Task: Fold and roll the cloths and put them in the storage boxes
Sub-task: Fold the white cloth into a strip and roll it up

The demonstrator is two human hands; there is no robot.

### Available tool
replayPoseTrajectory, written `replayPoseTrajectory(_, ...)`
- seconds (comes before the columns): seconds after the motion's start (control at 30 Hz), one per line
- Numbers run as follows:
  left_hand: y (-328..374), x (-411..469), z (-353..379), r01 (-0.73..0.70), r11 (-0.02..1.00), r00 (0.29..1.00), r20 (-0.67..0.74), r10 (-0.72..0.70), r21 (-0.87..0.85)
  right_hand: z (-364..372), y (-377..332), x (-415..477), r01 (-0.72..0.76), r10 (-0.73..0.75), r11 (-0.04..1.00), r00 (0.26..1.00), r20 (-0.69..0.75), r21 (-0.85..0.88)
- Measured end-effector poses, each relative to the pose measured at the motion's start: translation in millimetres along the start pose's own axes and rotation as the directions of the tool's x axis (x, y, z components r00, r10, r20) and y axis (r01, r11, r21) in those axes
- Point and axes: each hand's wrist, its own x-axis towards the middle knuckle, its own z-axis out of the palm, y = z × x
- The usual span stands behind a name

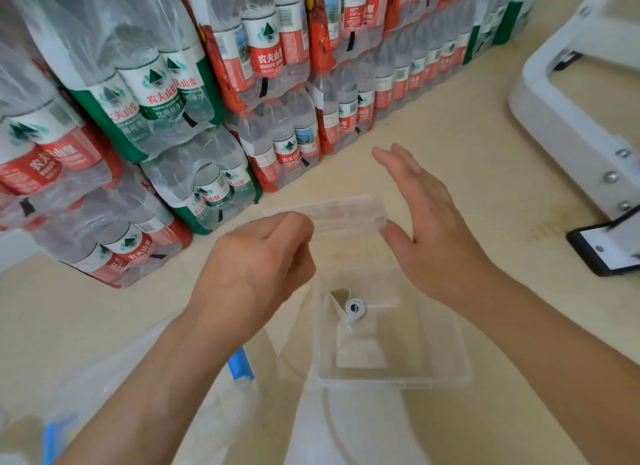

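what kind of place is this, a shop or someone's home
Most likely a storeroom or stockroom, not a lived-in home. Shrink-wrapped packs of bottled water are stacked high in rows on a bare beige floor, and a white metal frame stands nearby.

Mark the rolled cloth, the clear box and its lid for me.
rolled cloth (355, 307), head view, spiral end.
clear box (394, 383), head view, near rim.
lid (349, 210), head view, middle of panel.
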Motion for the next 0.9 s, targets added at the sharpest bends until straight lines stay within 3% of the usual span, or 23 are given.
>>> replayPoseTrajectory(0.07,14,-3,-11,-0.034,0.999,0.999,-0.036,0.032,-0.038,-6,0,-6,0.031,-0.025,0.998,0.995,-0.096,0.060)
replayPoseTrajectory(0.17,21,-2,-23,-0.004,0.995,0.991,-0.134,-0.011,-0.104,-17,-2,-21,-0.081,0.112,0.975,0.984,-0.142,0.208)
replayPoseTrajectory(0.27,12,-8,-23,0.255,0.941,0.953,-0.107,-0.284,-0.223,-29,3,-34,-0.204,0.274,0.876,0.956,-0.104,0.436)
replayPoseTrajectory(0.33,10,-17,-14,0.499,0.720,0.846,0.089,-0.526,-0.482,-33,11,-44,-0.294,0.377,0.772,0.925,-0.034,0.564)
replayPoseTrajectory(0.43,22,-34,15,0.681,0.234,0.633,0.398,-0.664,-0.693,-27,27,-60,-0.453,0.504,0.666,0.859,0.090,0.592)
replayPoseTrajectory(0.5,30,-45,35,0.746,0.128,0.548,0.494,-0.675,-0.654,-19,37,-69,-0.534,0.571,0.637,0.811,0.124,0.556)
replayPoseTrajectory(0.67,30,-61,70,0.836,0.313,0.534,0.535,-0.654,-0.451,4,69,-82,-0.653,0.654,0.723,0.752,0.084,0.225)
replayPoseTrajectory(0.77,29,-62,88,0.826,0.464,0.563,0.517,-0.645,-0.321,15,78,-85,-0.667,0.666,0.740,0.745,0.043,0.086)
replayPoseTrajectory(0.9,24,-62,99,0.838,0.509,0.540,0.426,-0.725,-0.195,24,81,-79,-0.659,0.657,0.751,0.752,-0.051,-0.039)
